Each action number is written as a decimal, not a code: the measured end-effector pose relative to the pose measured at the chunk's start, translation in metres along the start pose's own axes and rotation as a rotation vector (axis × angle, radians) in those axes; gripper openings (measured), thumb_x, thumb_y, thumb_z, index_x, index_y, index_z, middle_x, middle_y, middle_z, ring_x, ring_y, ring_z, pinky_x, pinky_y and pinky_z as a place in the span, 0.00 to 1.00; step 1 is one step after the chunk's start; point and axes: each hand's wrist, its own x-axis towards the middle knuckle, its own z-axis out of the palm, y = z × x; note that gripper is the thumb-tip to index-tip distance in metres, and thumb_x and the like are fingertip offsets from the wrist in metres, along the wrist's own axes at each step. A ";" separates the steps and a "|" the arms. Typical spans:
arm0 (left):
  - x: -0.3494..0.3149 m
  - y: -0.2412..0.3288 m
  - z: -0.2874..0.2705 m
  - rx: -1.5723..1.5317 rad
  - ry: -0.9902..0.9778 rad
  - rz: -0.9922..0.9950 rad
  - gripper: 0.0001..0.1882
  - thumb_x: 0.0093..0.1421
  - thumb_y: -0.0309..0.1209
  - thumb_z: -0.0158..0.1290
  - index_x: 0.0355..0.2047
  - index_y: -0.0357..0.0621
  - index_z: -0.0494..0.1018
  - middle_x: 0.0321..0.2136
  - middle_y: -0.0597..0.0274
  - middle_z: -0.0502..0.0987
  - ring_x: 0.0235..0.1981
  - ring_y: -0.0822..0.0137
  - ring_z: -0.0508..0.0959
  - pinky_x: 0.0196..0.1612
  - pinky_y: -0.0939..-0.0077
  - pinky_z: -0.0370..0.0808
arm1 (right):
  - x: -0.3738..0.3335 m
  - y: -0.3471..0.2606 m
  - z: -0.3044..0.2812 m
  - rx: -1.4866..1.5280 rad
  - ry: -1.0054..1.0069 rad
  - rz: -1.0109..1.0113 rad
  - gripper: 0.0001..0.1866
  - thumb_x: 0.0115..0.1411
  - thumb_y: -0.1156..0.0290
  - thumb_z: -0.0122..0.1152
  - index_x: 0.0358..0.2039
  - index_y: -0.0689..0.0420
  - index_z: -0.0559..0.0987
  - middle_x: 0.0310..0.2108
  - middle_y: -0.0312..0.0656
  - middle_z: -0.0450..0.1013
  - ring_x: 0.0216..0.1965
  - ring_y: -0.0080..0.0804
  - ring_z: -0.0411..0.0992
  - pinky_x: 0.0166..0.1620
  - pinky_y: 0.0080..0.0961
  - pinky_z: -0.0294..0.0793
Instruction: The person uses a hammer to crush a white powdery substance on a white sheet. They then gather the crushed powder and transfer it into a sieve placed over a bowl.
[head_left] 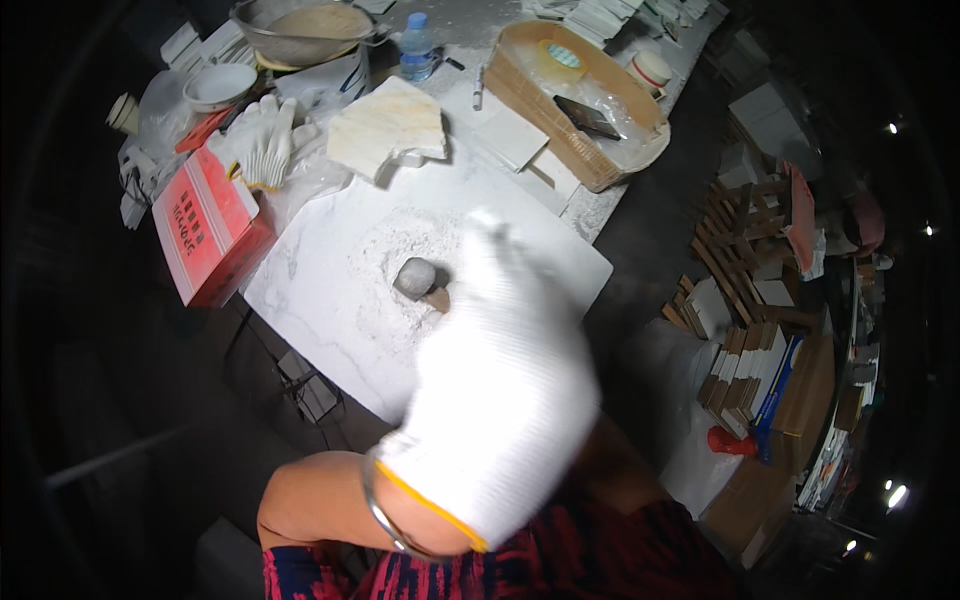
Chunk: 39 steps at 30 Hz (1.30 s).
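We look past a dust-covered worktable (pixel 600 210) into a dim room, where small white lights (pixel 897 496) glow at far right, beyond dark floor (pixel 645 250) and a slatted wooden frame (pixel 722 262).

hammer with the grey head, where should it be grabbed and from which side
Best gripped by its wooden handle, probably from the lower right: the blocky grey head sits at the upper left and the handle runs away from it that way. A white glove hides the rest, so how far back to hold can't be judged.
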 end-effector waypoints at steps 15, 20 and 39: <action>-0.004 0.043 -0.017 -0.319 -0.078 0.409 0.20 0.57 0.40 0.58 0.41 0.34 0.80 0.40 0.49 0.80 0.50 0.50 0.77 0.64 0.55 0.66 | -0.006 -0.015 0.000 -0.027 -0.042 0.002 0.27 0.60 0.45 0.62 0.45 0.58 0.82 0.41 0.57 0.81 0.45 0.58 0.79 0.50 0.48 0.78; -0.002 0.047 -0.019 -0.370 -0.092 0.456 0.21 0.58 0.41 0.58 0.41 0.34 0.80 0.40 0.50 0.80 0.49 0.50 0.78 0.63 0.56 0.67 | -0.009 -0.019 -0.009 -0.012 -0.066 0.030 0.27 0.60 0.45 0.61 0.46 0.57 0.82 0.41 0.56 0.81 0.45 0.59 0.79 0.50 0.48 0.78; -0.014 0.030 -0.009 -0.585 -0.180 0.518 0.22 0.60 0.44 0.57 0.42 0.34 0.80 0.39 0.51 0.80 0.47 0.50 0.78 0.58 0.59 0.72 | -0.002 -0.015 -0.038 0.268 -0.235 0.016 0.29 0.56 0.46 0.67 0.39 0.63 0.81 0.28 0.53 0.79 0.27 0.47 0.78 0.36 0.41 0.78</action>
